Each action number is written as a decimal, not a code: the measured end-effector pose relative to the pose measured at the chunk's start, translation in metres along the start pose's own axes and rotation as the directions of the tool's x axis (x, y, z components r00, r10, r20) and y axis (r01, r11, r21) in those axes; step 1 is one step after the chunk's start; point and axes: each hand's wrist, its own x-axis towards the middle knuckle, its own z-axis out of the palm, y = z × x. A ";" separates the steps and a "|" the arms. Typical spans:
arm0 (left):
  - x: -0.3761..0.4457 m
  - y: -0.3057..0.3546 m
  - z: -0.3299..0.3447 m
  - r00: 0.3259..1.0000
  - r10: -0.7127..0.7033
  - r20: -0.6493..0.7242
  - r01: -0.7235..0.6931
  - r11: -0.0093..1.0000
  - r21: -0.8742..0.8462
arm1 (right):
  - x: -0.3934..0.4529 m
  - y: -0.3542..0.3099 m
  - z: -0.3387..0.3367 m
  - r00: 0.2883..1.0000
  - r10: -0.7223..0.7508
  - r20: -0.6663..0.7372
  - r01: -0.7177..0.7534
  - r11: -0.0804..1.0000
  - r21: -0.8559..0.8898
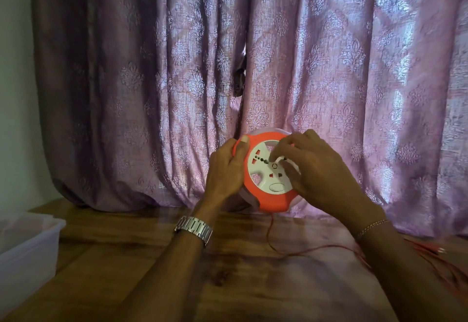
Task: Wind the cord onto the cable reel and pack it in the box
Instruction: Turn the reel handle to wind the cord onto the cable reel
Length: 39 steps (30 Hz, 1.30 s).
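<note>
An orange and white cable reel (pixel 263 192) with sockets on its face is held upright above the wooden table, in front of the curtain. My left hand (pixel 225 169) grips its left rim, thumb on top. My right hand (pixel 314 167) lies over the reel's face, fingers curled on a white handle near the centre. A thin orange cord (pixel 298 252) drops from the reel's bottom, loops across the table and runs off to the right. A translucent plastic box (pixel 27 243) stands at the far left.
A purple patterned curtain (pixel 253 68) hangs close behind the reel and bunches on the wooden table (pixel 228 283). More loose cord (pixel 430 248) lies piled at the right edge. A pale wall is at the left.
</note>
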 end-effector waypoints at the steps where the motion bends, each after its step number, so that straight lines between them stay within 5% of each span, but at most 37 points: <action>1: 0.000 0.000 0.000 1.000 0.003 0.002 -0.003 1.000 0.003 | 0.000 0.002 -0.001 0.995 -0.027 0.098 0.023 0.999 0.045; 4: -0.002 -0.002 0.002 1.000 0.028 0.010 -0.028 0.999 0.021 | -0.001 -0.001 -0.004 0.948 -0.032 0.317 -0.003 0.994 0.108; 8: -0.003 -0.003 0.002 1.000 0.014 0.028 -0.014 1.000 -0.021 | 0.000 -0.010 -0.004 0.938 -0.056 0.343 0.040 0.998 0.055; 17: -0.002 -0.006 0.004 0.999 0.048 0.015 -0.048 0.998 0.027 | -0.006 -0.010 0.004 0.983 0.037 0.180 -0.027 0.998 -0.061; 24: 0.000 -0.007 0.006 0.999 0.043 0.001 -0.043 0.999 0.023 | -0.003 -0.008 0.019 0.952 0.291 -0.092 -0.302 0.943 -0.140; 31: 0.001 -0.008 0.005 0.999 0.041 0.003 -0.041 0.998 0.041 | -0.002 -0.010 0.006 0.974 0.203 -0.104 -0.217 0.964 -0.150; 35: 0.000 -0.008 0.003 0.999 0.047 0.009 -0.048 0.998 0.028 | 0.000 -0.007 -0.001 0.999 0.008 0.040 -0.007 1.000 -0.023; 39: 0.001 -0.007 0.001 0.999 0.040 0.001 -0.040 0.999 0.019 | -0.001 -0.007 -0.003 0.981 -0.037 0.192 0.026 0.998 0.058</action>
